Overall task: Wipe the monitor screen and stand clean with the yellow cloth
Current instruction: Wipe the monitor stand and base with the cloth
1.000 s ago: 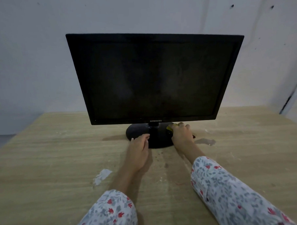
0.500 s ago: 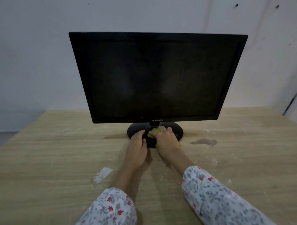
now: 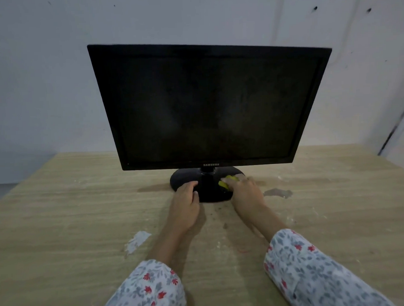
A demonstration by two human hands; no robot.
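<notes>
A black monitor (image 3: 208,104) with a dark, dusty screen stands on the wooden table (image 3: 60,217) on a round black stand (image 3: 186,176). My right hand (image 3: 244,192) grips the yellow cloth (image 3: 227,180) and presses it onto the right half of the stand's base, just right of the neck. Only a small bunched part of the cloth shows past my fingers. My left hand (image 3: 186,204) rests on the front left edge of the base, fingers curled over its rim.
A white scrap (image 3: 136,241) lies on the table in front of my left arm. A greyish stain (image 3: 278,192) marks the wood right of the stand. A pale wall rises close behind the monitor.
My right hand with the cloth went from the base's right side to its middle, then back to the right. My left hand stayed on the base.
</notes>
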